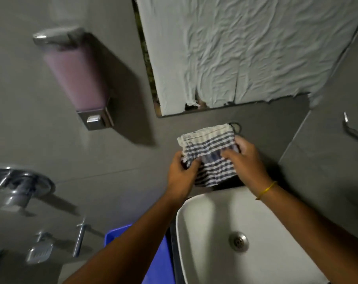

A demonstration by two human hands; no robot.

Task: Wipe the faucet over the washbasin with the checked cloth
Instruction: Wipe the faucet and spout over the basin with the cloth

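Observation:
The blue-and-white checked cloth (209, 154) is draped over the wall faucet above the white washbasin (196, 226). The cloth hides almost all of the faucet; only a dark round wall flange (236, 126) shows at its top right corner. My left hand (182, 173) pinches the cloth's lower left side. My right hand (245, 158), with a yellow band at the wrist, presses on the cloth's right side. Both hands are closed on the cloth.
A pink soap dispenser (75, 72) hangs on the grey wall at the upper left. A mirror covered with crumpled paper (245, 48) is above the faucet. Chrome shower fittings (20, 187) sit at the left, a blue bucket (159, 259) beside the basin, a metal rail (354, 130) at right.

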